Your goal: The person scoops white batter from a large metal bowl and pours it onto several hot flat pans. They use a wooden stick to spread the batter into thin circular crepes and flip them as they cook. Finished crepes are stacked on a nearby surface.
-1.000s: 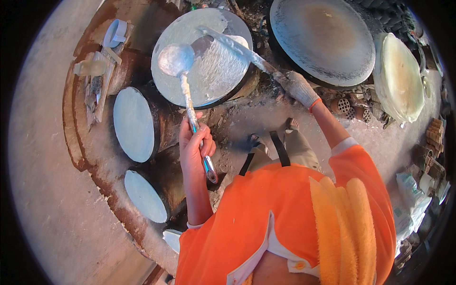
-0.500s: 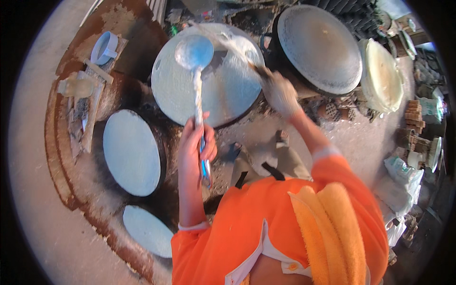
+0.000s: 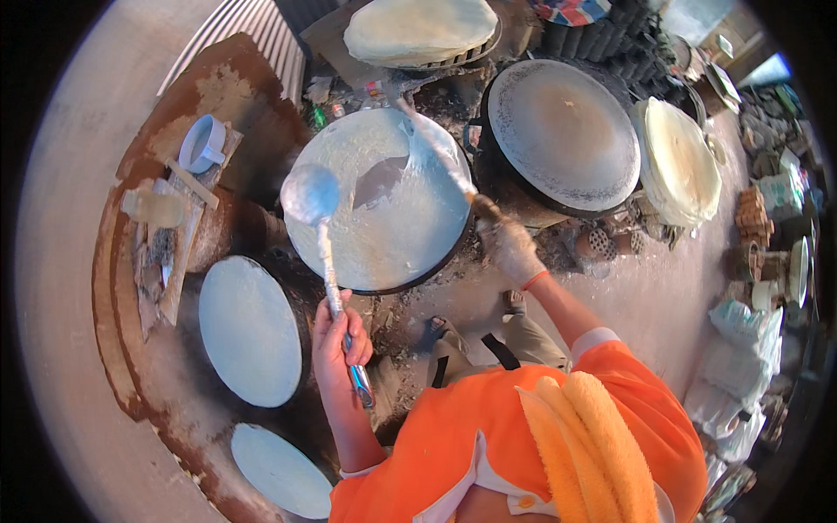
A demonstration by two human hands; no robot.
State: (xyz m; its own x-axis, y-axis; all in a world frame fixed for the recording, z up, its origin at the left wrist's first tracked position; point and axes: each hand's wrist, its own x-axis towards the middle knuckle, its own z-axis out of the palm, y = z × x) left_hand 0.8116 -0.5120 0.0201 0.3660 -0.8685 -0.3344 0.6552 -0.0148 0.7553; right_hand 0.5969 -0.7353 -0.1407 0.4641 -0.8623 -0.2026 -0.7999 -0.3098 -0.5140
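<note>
My left hand [image 3: 340, 336] is wrapped round the handle of a long ladle [image 3: 310, 195]. Its round bowl is held over the left edge of a large round griddle [image 3: 375, 253]. A pale, wet layer like batter coats that griddle, with a bare greyish patch off its centre. On the griddle's right side, my gloved right hand [image 3: 510, 248] grips a long, narrow spatula [image 3: 443, 159]. The blade is smeared white and slants across the far right part of the griddle, where the layer looks ridged beside it.
A dark round griddle [image 3: 565, 135] stands to the right, beside a stack of pale round sheets [image 3: 682, 161]. More sheets [image 3: 423, 30] lie at the far side. Two white-coated rounds [image 3: 250, 331] [image 3: 283, 471] are at the left, below a white cup [image 3: 202, 142].
The view has shifted, bringing the far stack of sheets into sight. My left hand has moved the ladle towards the griddle's left edge. The bare patch shows more plainly; both tools stay held.
</note>
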